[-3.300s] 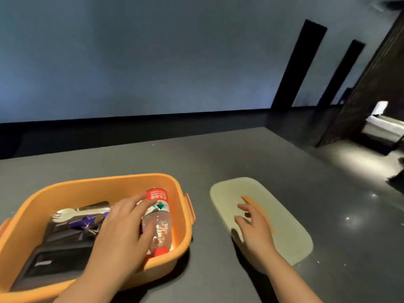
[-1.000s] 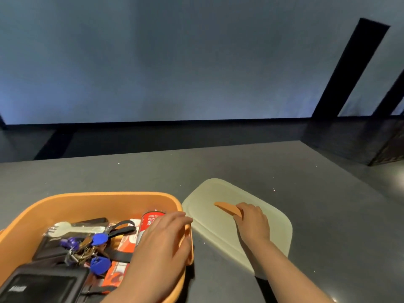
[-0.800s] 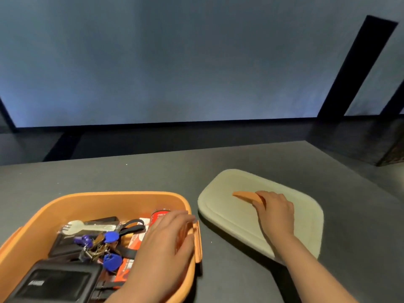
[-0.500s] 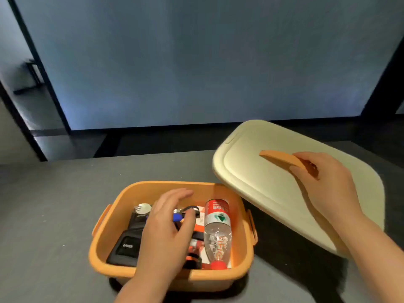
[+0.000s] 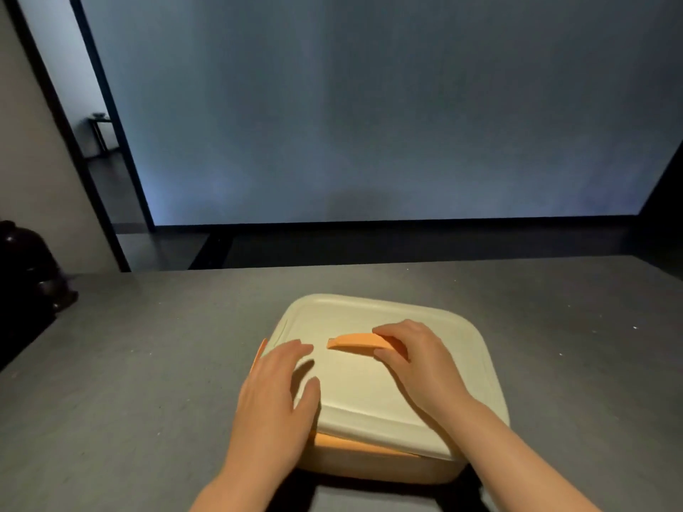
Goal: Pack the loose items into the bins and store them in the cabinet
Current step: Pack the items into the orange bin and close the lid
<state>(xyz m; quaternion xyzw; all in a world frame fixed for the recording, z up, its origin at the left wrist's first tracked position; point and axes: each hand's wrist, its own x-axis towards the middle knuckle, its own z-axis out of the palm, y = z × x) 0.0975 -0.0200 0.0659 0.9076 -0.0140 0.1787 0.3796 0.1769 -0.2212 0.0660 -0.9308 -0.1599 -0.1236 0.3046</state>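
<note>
Seating cream lid [image 5: 373, 386] onto orange bin [image 5: 354, 443] mid-tabletop [image 5: 129, 382]. Right hand [image 5: 417, 360] grips orange lid handle [image 5: 354, 341] to steer placement; left hand [image 5: 275, 397] flat, fingers straight, pressing lid's left edge to steady it. Near edge seemingly not fully seated.

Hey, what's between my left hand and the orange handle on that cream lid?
Only a bare strip of the cream plastic lid, in the head view, separates the left hand from the orange handle.

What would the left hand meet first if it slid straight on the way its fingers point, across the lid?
Probably nothing but more lid. The left hand lies flat, fingers pointing up and slightly right; that line seems to pass just left of the orange handle that the right hand grips, though depth is unclear.
</note>
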